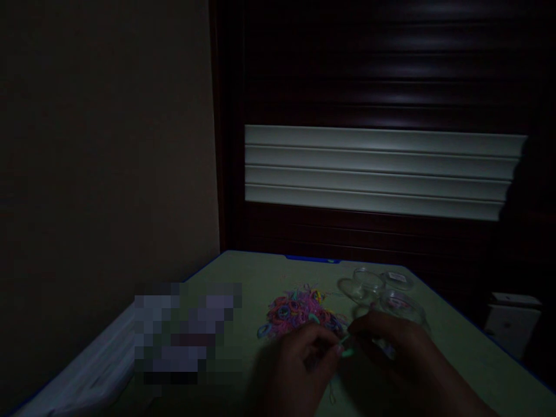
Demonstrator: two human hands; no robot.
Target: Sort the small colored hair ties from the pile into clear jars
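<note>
Locate green band (346, 343) at lower centre of frame, strung between both hands just in front of pile of coloured bands (297, 311). Note left hand (306, 356) with thumb and forefinger pinched together on band; note right hand (397, 341) with fingertips drawn together at upper end of strand, thumb lost in shadow. Guard against slip or snap-back: likely if pulled taut from so small a pinch. Guard against misjudged grip as well, given dim light and shadow over the work. Avoid sweeping right hand toward clear container (419, 315), close beyond the knuckles, for risk of knocking. Beware of snagging or scattering the pile, owing to tangled loops near left fingers. For surface, see pale green table (247, 266) with blue edging, narrowing toward centre of frame; at lower left, white item (98, 365) beside blurred patch (186, 330), contents unreadable. For room, see plain wall (108, 145) at upper left, dark slatted panel (391, 69) with pale slats (373, 174) at upper right, and white box (512, 327) at lower right
</note>
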